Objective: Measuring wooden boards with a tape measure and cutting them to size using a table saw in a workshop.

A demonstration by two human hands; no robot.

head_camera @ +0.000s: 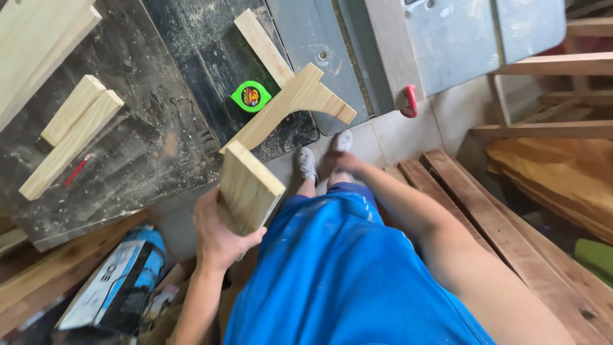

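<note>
Figure: head view, looking down over a person in blue shorts standing at a dusty dark table [147, 147].

Table: the largest surface, it lies ahead of and above the left hand, coated with sawdust. A slick film of dust could let loose pieces slide if they are bumped.

Stacked planks [511, 236]: reddish boards lie on the floor to the right of the right arm, close beside the leg. They look like a likely trip point if the person steps sideways.

Curved wooden bracket [290, 105]: a pale piece with a sweeping inner curve, lying just beyond the left hand and overhanging the near table edge. Its overhang suggests it could tip to the floor, toward the feet, if knocked by the held board.

Flat pine board [249, 186]: the left hand [220, 233] is closed around its lower end, fingers wrapped over the face and thumb behind, holding it tilted with the upper corner almost touching the bracket. Held at one end only, it may twist or slip in the palm.

Two short wood blocks [70, 137]: they lie side by side, well to the left of the left hand, flat on the table.

Right hand [338, 160]: reaching down toward the feet, blurred; whether it is open or closed cannot be told.

Green tape measure [250, 96]: it rests beyond the left hand, just beside the bracket.
</note>
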